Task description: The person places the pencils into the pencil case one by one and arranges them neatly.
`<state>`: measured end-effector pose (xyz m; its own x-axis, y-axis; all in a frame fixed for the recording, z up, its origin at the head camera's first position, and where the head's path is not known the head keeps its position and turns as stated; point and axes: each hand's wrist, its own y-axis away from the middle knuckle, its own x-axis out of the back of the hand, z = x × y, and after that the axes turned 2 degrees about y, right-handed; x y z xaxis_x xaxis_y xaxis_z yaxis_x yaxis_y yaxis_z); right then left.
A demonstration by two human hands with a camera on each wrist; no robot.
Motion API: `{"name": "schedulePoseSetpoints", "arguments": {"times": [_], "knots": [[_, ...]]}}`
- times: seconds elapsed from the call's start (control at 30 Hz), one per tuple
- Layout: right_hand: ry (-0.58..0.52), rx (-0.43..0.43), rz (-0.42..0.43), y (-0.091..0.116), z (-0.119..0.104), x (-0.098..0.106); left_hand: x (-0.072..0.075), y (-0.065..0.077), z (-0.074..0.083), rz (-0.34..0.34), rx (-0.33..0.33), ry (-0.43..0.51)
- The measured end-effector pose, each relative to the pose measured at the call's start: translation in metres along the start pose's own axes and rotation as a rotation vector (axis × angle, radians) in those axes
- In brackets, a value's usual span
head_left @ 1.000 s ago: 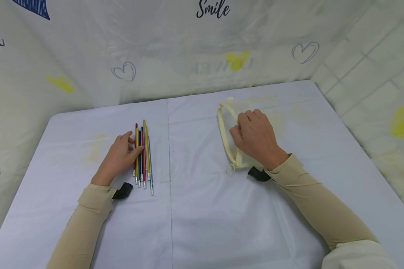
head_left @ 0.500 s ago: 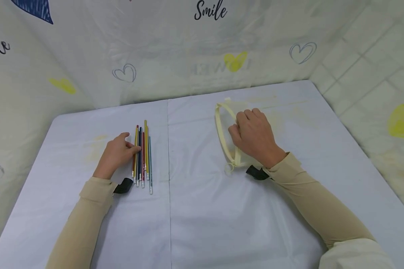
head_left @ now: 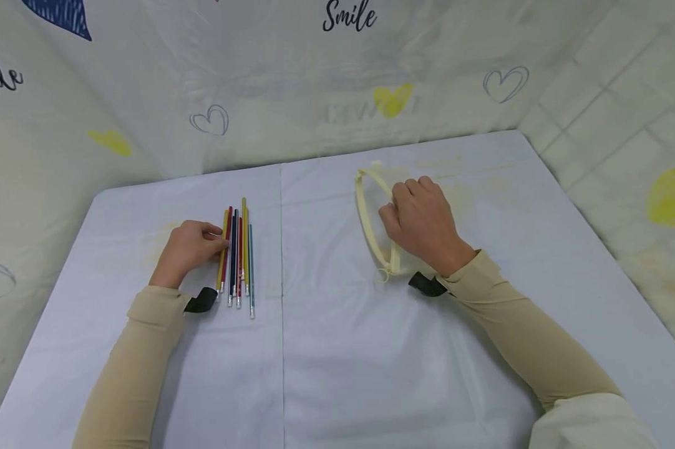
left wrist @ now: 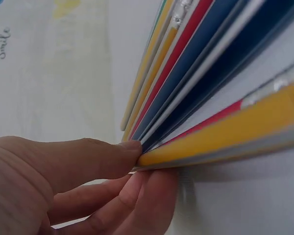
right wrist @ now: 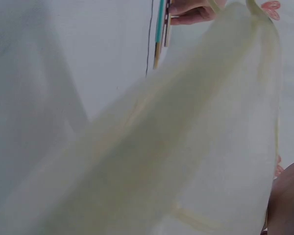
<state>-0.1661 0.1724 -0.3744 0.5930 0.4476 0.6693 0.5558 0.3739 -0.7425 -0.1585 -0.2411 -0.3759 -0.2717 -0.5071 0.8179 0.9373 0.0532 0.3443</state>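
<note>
At the left of the table my left hand [head_left: 187,248] pinches a yellow pencil [left wrist: 210,132] between thumb and fingers, at the left edge of a row of pencils [head_left: 237,249]. Red, dark blue, yellow and teal ones lie side by side there, white erasers toward me. In the left wrist view the thumb tip touches the yellow pencil close by the dark blue ones. My right hand [head_left: 424,221] grips the trimmed rim of a sheer pale-yellow pouch [head_left: 364,218], whose mouth gapes toward the pencils. Its translucent body [right wrist: 186,142] fills much of the right wrist view.
A white cloth covers the table [head_left: 337,362], with a crease [head_left: 283,349] running between pencils and pouch. Behind it hangs a pale printed curtain [head_left: 281,75] with hearts and lettering. A thin cord loop [head_left: 383,275] dangles at the pouch's lower corner.
My left thumb has drawn back leftward from across the pencils and now pinches the yellow one, which has shifted left past a red one. The right hand keeps its grip on the pouch.
</note>
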Motion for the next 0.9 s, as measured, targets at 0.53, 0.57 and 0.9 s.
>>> {"name": "schedulePoseSetpoints", "arguments": {"times": [0.53, 0.57, 0.9], "knots": [[-0.017, -0.023, -0.008, 0.001, 0.000, -0.001, 0.008, 0.021, 0.025, 0.028, -0.060, 0.239], [-0.016, -0.019, -0.003, 0.002, 0.001, -0.002, 0.006, 0.021, 0.028, 0.032, -0.072, 0.266], [0.030, 0.020, 0.025, 0.000, -0.001, -0.002, -0.009, 0.025, 0.059, 0.036, -0.192, 0.550]]}}
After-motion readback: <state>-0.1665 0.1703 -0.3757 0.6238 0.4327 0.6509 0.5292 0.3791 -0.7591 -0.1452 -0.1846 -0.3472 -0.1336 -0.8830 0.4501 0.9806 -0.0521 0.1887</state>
